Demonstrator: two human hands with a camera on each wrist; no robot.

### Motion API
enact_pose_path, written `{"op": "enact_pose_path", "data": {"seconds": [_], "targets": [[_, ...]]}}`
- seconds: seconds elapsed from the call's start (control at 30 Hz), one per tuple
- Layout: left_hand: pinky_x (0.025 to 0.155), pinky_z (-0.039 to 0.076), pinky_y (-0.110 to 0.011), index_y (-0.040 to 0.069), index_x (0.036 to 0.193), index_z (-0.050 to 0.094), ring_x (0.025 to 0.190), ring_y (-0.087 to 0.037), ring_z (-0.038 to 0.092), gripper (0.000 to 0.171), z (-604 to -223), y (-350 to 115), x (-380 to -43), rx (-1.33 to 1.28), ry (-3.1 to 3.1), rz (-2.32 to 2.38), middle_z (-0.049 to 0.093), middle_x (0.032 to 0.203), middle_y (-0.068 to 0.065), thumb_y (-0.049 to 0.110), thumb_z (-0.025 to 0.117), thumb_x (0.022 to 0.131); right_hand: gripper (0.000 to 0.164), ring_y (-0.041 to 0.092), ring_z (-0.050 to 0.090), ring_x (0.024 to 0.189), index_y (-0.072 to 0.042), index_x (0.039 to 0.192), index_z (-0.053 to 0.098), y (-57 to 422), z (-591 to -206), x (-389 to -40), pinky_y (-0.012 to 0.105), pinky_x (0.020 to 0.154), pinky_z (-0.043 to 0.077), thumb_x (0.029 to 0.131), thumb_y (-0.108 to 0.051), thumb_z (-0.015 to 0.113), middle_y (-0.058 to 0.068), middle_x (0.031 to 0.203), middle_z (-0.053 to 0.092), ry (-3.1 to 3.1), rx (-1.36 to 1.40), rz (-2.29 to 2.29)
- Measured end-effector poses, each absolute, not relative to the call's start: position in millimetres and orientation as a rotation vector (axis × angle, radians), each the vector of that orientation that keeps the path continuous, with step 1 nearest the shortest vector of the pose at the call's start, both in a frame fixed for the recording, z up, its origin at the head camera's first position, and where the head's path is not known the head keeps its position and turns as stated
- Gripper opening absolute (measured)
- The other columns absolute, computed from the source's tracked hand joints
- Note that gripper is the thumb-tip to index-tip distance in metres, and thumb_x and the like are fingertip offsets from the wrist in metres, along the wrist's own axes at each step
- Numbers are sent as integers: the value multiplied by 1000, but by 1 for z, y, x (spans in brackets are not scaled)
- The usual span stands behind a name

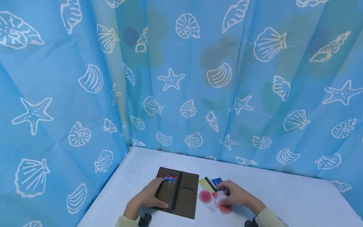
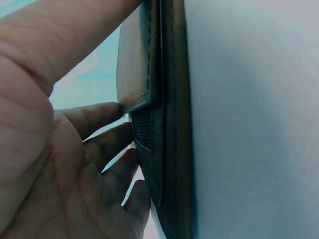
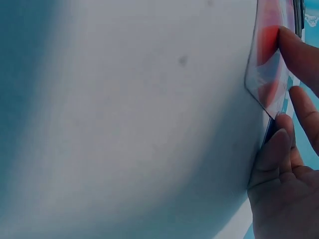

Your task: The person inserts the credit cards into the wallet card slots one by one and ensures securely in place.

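A brown wallet [image 1: 185, 201] lies unfolded on the white table, with a dark strap down its middle and several cards [image 1: 171, 178] in its left-hand slots. My left hand [image 1: 148, 194] rests on its left side, thumb across the lower part; in the left wrist view the fingertips [image 2: 128, 132] touch its edge. Right of the wallet, my right hand [image 1: 233, 194] holds a white card with red circles [image 1: 226, 208] between thumb and fingers, low over the table. In the right wrist view, the thumb lies on that card's [image 3: 266, 74] face and fingers meet its corner.
Beside the held card lie another white card with a red circle [image 1: 205, 196], a yellow card with a black stripe [image 1: 206, 183] and a blue card [image 1: 216, 181], overlapping. A blue curtain with shell prints [image 1: 181, 94] stands along the table's [image 1: 283, 201] back and left edges.
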State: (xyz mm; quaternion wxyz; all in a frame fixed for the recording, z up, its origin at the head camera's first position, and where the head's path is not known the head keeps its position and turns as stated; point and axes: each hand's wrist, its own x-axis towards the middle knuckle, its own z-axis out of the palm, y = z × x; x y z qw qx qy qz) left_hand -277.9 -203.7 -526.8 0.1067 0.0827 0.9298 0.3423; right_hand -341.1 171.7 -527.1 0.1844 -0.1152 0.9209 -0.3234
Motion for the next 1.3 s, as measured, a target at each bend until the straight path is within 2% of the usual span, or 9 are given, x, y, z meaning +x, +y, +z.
{"op": "enact_pose_path", "data": {"seconds": [0.3,0.43,0.6,0.87,1.3], "targets": [[114,33,-63,6,150,33,141,-40,35,108,-528,-205,-276,237,2729,1024,36,154,-20,42,91,67,41,19,50,91,-16,105,66,169,-524,-341,36,83,52,71,-15,89,2,98,56,2565,-353,-905],[115,32,-62,3,150,33,142,-42,35,107,-527,-206,-279,282,2736,1027,37,154,-21,41,91,67,38,19,50,91,-15,101,66,169,-522,-344,36,84,50,70,-14,89,2,97,55,2556,-357,-915],[116,31,-62,2,149,34,142,-42,34,108,-525,-206,-284,306,2753,1022,37,153,-21,42,91,67,39,20,51,94,-14,100,64,169,-521,-348,42,90,52,70,-15,89,2,100,55,2575,-351,-906],[115,31,-64,2,149,34,141,-44,35,108,-529,-203,-280,248,2719,1020,38,153,-23,41,91,66,41,21,49,97,-15,100,62,170,-531,-339,46,92,51,70,-18,89,3,103,53,2539,-348,-905],[114,33,-63,2,149,35,140,-42,36,108,-527,-206,-280,270,2730,1020,39,152,-22,43,91,66,40,23,54,99,-13,98,57,163,-513,-333,57,100,50,73,-19,88,3,108,61,2528,-288,-876]]}}
